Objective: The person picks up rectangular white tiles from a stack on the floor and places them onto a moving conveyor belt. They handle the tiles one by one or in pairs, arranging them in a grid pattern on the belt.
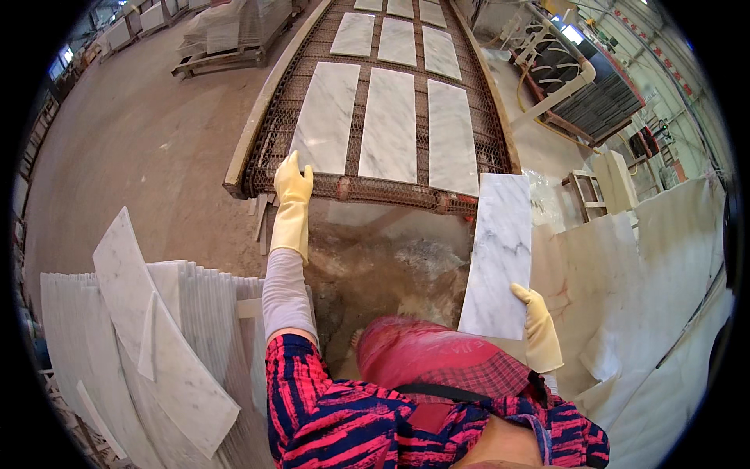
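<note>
Marble tile [497, 254] in rt hand [539, 328].

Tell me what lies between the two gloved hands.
In the head view, between the left hand and the right hand holding a marble tile lies wet, muddy floor.

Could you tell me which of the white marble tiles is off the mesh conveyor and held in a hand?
The tile on the right, gripped at its bottom edge by the right hand; the others lie flat on the conveyor.
</note>
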The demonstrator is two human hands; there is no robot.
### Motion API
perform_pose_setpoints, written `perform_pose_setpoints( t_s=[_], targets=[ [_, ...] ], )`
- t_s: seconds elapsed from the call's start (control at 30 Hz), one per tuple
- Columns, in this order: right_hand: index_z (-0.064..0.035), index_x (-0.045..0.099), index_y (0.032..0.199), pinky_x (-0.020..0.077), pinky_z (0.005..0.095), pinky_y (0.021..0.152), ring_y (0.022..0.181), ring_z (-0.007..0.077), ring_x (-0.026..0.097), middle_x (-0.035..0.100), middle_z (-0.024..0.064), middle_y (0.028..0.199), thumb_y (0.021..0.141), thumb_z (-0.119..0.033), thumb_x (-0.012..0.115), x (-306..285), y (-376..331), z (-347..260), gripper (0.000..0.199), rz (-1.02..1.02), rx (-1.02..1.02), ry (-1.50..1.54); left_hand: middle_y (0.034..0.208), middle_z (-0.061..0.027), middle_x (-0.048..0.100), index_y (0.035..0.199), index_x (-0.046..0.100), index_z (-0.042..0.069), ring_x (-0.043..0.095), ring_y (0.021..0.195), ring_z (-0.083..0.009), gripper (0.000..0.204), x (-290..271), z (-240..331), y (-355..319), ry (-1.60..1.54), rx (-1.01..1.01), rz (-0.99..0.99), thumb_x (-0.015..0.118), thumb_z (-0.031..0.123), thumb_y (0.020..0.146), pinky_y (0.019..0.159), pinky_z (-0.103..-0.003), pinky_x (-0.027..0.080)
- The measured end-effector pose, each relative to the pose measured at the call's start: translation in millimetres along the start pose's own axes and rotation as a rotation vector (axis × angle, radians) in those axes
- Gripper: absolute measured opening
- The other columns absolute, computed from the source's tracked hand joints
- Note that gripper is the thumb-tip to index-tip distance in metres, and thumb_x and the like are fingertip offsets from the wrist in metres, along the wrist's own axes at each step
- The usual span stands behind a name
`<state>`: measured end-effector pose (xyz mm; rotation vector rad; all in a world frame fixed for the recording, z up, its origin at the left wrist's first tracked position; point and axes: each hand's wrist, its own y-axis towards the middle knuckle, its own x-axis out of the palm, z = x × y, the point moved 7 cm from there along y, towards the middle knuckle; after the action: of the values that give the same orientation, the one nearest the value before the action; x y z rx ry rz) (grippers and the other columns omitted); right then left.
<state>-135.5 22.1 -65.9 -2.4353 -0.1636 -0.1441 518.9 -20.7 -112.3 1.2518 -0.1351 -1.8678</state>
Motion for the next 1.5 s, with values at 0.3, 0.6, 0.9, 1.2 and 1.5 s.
perform_pose_setpoints(
  t_s=[0.3,0.6,0.9,1.2,1.5],
  targets=[
    [0.0092,0.061,0.13,0.0557,0.0402,0.098,0.109,0.0291,0.071,0.071,0.0186,0.122,0.094,-0.031,0.072,-23.6,24.3,24.3,0.055,0.023,0.021,0.077,0.133,-0.0205,0.065,0.132,0.065,0.003,0.059,0.127,-0.0342,0.04,-15.2,112.9,-90.5,-0.313,-0.13,-0.016,0.065,0.018,0.094,0.115,-0.044,0.04],
    [0.0088,0.06,0.132,0.0566,0.0426,0.097,0.108,0.0301,0.071,0.07,0.0189,0.124,0.097,-0.031,0.068,-27.9,37.9,35.1,0.054,-0.078,0.039,0.155,0.103,-0.0104,0.077,0.081,0.07,0.0,0.069,0.1,-0.0193,0.047,23.4,239.1,-324.3,-1.24,-0.572,-1.2,0.055,0.037,0.105,0.1,-0.036,0.048],
    [0.0077,0.057,0.136,0.0559,0.0453,0.101,0.112,0.0324,0.07,0.068,0.0211,0.128,0.1,-0.028,0.064,-0.8,14.7,29.3,0.051,-0.194,0.141,0.356,0.125,-0.0191,0.07,0.097,0.075,0.001,0.063,0.118,-0.0297,0.06,3.7,253.5,-367.2,-1.351,-0.567,-1.463,0.043,0.05,0.108,0.107,-0.043,0.043],
    [0.009,0.056,0.135,0.0574,0.0472,0.097,0.108,0.0344,0.071,0.068,0.0229,0.126,0.097,-0.017,0.065,19.1,-3.2,-19.4,0.047,-0.342,-0.068,0.347,0.147,-0.0184,0.054,0.145,0.048,-0.004,0.048,0.139,-0.0285,0.078,-31.9,302.3,-341.2,-1.564,-0.523,-1.464,0.046,0.062,0.103,0.119,-0.046,0.033],
    [0.0086,0.058,0.133,0.0592,0.0439,0.092,0.103,0.0313,0.072,0.07,0.0215,0.119,0.095,-0.017,0.068,35.5,-31.3,-40.6,0.048,-0.312,-0.141,0.229,0.142,-0.0143,0.059,0.147,0.049,0.004,0.057,0.13,-0.0261,0.06,-83.2,343.2,-329.7,-1.647,-0.838,-1.532,0.052,0.047,0.105,0.11,-0.044,0.045]
  ],
)
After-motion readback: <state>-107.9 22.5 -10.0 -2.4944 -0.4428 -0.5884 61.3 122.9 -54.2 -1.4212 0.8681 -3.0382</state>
